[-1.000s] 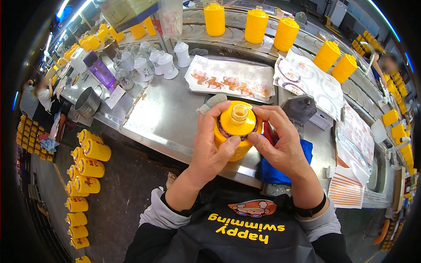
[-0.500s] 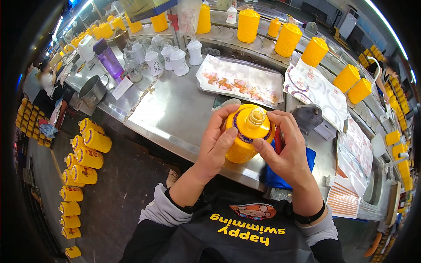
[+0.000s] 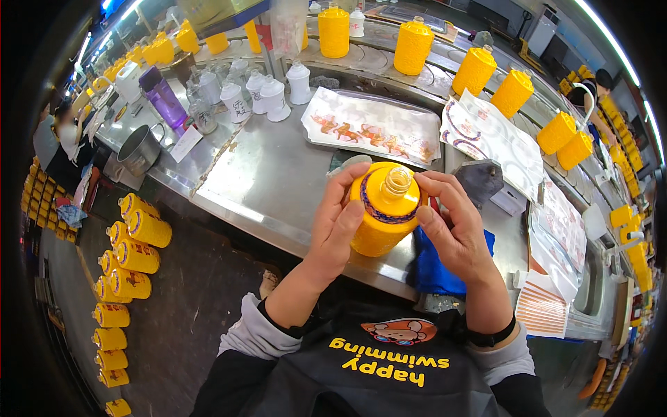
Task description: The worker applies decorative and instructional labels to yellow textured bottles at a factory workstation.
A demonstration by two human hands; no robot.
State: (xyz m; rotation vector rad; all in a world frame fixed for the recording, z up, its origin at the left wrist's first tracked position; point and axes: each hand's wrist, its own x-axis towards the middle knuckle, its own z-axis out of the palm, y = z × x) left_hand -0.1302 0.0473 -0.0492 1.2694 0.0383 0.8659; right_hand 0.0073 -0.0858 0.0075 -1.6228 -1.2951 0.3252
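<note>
A yellow glass bottle with an embossed body and a clear, threaded neck stands between my hands at the near side of the metal table. Round its shoulder runs a dark blue patterned band. My left hand is curved against the bottle's left side, thumb on the shoulder by the band. On the opposite side my right hand presses its fingertips to the shoulder, its thumb at the band's right end. The back of the band is hidden behind the neck and shoulder.
Beyond the bottle lies a tray with a decal sheet; more decal sheets are to its right. A blue cloth sits by my right wrist. White bottles and a metal mug stand left. Yellow bottles line the conveyor.
My thumbs have moved apart, from the front of the band toward the bottle's sides. Yellow bottles on the conveyor have shifted right. The bottle sits slightly farther left in view.
</note>
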